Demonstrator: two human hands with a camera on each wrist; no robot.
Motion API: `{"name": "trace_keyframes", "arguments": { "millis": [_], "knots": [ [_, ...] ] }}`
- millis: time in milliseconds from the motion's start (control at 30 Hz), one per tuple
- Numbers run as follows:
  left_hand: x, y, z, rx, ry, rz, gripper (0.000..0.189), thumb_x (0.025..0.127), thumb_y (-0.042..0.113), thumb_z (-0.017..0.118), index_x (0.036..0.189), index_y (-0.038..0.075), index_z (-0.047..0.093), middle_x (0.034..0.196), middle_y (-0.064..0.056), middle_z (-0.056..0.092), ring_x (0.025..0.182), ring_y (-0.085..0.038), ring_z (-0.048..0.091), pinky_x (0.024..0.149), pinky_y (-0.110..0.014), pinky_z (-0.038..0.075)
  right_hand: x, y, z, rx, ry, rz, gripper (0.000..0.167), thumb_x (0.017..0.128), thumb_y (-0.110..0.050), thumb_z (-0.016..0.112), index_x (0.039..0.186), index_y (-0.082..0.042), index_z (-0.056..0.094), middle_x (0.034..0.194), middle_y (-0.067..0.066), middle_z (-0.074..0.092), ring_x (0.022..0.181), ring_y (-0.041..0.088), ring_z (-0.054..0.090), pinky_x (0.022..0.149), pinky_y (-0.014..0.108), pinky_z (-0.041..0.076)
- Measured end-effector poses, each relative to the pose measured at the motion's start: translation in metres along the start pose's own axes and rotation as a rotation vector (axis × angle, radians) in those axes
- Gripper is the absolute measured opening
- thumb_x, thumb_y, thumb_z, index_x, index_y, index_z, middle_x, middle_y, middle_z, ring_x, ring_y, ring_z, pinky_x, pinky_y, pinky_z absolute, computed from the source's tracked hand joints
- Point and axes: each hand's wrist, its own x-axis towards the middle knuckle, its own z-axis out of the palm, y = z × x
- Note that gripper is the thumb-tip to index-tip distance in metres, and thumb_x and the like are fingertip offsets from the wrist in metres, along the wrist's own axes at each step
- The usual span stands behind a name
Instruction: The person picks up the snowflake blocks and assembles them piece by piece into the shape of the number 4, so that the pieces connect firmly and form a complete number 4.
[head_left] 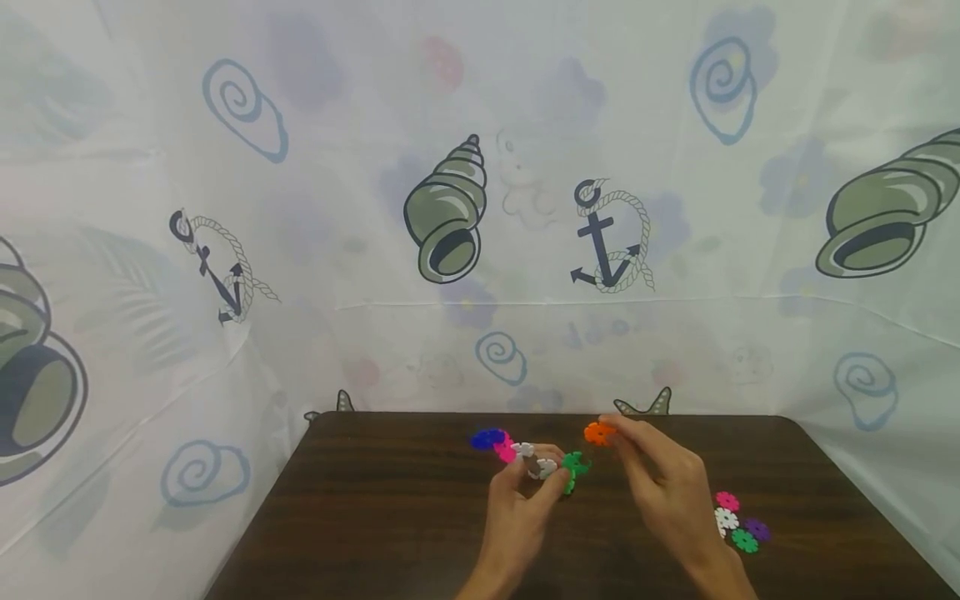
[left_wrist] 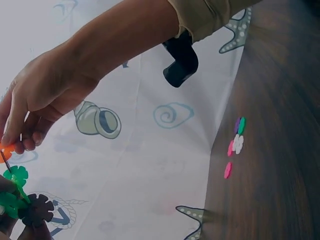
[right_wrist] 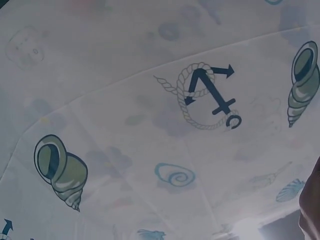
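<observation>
My left hand (head_left: 517, 510) pinches a chain of interlocking flower-shaped plastic discs above the table. Its far left end is a blue disc (head_left: 487, 439), followed by a pink disc (head_left: 505, 447) and white discs (head_left: 546, 468). Green discs (head_left: 574, 463) form the end nearest my right hand (head_left: 671, 483). Between that hand's thumb and fingertips is an orange disc (head_left: 597, 433), a short way right of the chain in the head view. The left wrist view shows the orange disc (left_wrist: 6, 152) right at the upper green disc (left_wrist: 18, 175), with a dark disc (left_wrist: 36, 210) below.
Loose discs lie on the dark wooden table (head_left: 360, 508) right of my right forearm: a pink one (head_left: 727, 501), a white one (head_left: 726, 520), a green one (head_left: 745, 541) and a purple one (head_left: 757, 529). A printed cloth (head_left: 525, 250) hangs behind the table.
</observation>
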Motion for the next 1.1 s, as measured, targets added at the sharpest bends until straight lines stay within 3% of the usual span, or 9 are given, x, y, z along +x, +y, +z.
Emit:
{"name": "trace_keyframes", "arguments": {
  "millis": [167,367,467,667,800,900,1100],
  "knots": [
    [0.0002,-0.0027,0.0018,-0.027,-0.003,-0.001,0.005,0.091,0.016,0.076,0.095,0.018,0.075,0.107,0.002,0.074,0.104,-0.015,0.068,0.092,-0.025,0.053,0.0021,0.0004,-0.0029,0.006,-0.043,-0.021,0.047,0.082,0.015,0.075,0.119,-0.015,0.076,0.102,-0.002,0.079,0.097,-0.003,0.07,0.085,0.008,0.052],
    [-0.0019,-0.0052,0.0028,-0.056,-0.027,-0.01,0.004,0.091,0.014,0.076,0.094,0.014,0.075,0.108,-0.001,0.074,0.106,-0.016,0.068,0.093,-0.025,0.053,0.0022,-0.0023,-0.0068,-0.02,-0.102,0.01,0.044,0.084,0.012,0.074,0.119,-0.015,0.076,0.1,-0.004,0.079,0.096,-0.002,0.07,0.087,0.007,0.05],
    [-0.003,-0.0054,0.0027,-0.081,-0.035,-0.026,0.005,0.091,0.013,0.075,0.096,0.013,0.075,0.109,-0.004,0.073,0.101,-0.016,0.068,0.088,-0.025,0.055,0.0022,-0.0043,-0.0054,-0.026,-0.098,-0.008,0.045,0.084,0.012,0.075,0.12,-0.015,0.076,0.096,-0.006,0.078,0.087,0.0,0.068,0.081,0.008,0.05],
    [-0.0035,-0.0053,0.0031,-0.105,-0.035,-0.072,0.006,0.091,0.013,0.075,0.097,0.011,0.074,0.109,-0.006,0.073,0.093,-0.013,0.069,0.079,-0.025,0.058,0.0008,-0.0064,-0.0024,-0.052,-0.077,-0.062,0.041,0.084,0.011,0.074,0.119,-0.012,0.076,0.088,-0.005,0.074,0.071,-0.001,0.052,0.066,0.014,0.044],
    [-0.004,-0.0053,0.0042,-0.102,-0.03,-0.091,0.009,0.091,0.014,0.076,0.098,0.01,0.074,0.107,-0.006,0.073,0.091,-0.011,0.069,0.077,-0.025,0.058,0.0001,-0.0053,-0.0033,-0.081,-0.071,-0.099,0.033,0.089,0.004,0.073,0.118,-0.012,0.076,0.089,-0.004,0.075,0.075,0.002,0.06,0.071,0.014,0.049],
    [-0.0045,-0.0053,0.0047,-0.099,-0.021,-0.088,0.009,0.09,0.014,0.076,0.099,0.011,0.075,0.106,-0.006,0.073,0.09,-0.01,0.068,0.077,-0.024,0.057,-0.0002,-0.005,-0.0048,-0.084,-0.085,-0.071,0.032,0.09,0.003,0.073,0.117,-0.014,0.077,0.091,-0.005,0.076,0.078,0.003,0.064,0.073,0.013,0.05],
    [-0.0032,-0.0037,0.0046,-0.096,-0.032,-0.077,0.008,0.091,0.016,0.076,0.098,0.012,0.074,0.105,-0.006,0.073,0.09,-0.01,0.067,0.078,-0.024,0.056,0.0006,-0.0065,-0.0084,-0.085,-0.132,0.05,0.037,0.088,0.006,0.074,0.117,-0.018,0.076,0.091,-0.011,0.074,0.072,-0.002,0.053,0.066,0.012,0.043]
  ]
}}
